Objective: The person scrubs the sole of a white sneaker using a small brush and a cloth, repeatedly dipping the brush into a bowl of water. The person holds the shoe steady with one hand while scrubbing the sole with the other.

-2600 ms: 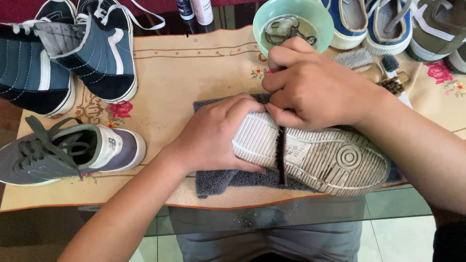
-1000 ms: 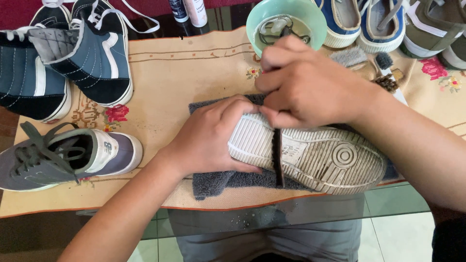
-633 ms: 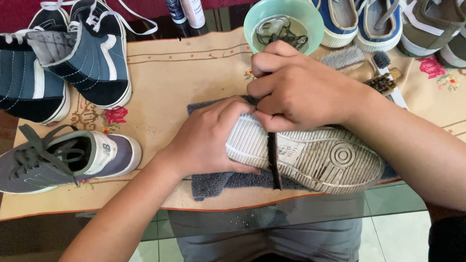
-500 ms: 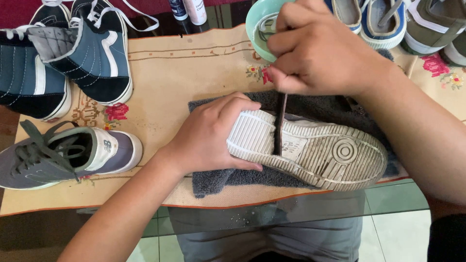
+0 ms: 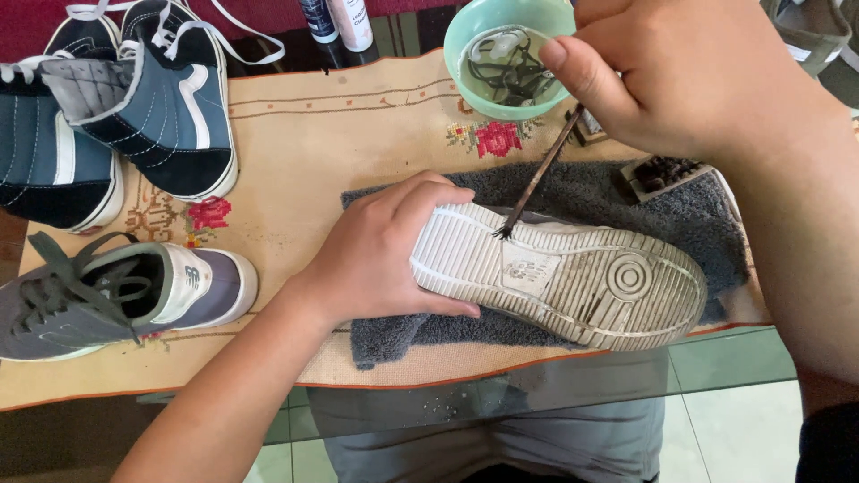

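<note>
Brush [image 5: 540,172] tip on upturned sole [image 5: 573,277] (left hand [image 5: 380,255] steadying)

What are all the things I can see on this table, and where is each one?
Upturned shoe: one, whitish ribbed sole facing up, on the towel, centre.
Thin brush: one, dark, tip on the sole's far edge.
Towel: one, dark grey, under the shoe.
Bowl: one, mint green, top centre, with liquid and dark laces inside.
Scrub brush: one, dark bristles, on the towel, right.
High-top sneakers: two, blue and black, top left.
Grey sneaker: one, left edge.
Bottles: two, one dark, one white, top edge.
Table runner: one, beige, embroidered flowers, over a glass table.
Left hand: holds the shoe's toe end.
Right hand: pinches the thin brush.
</note>
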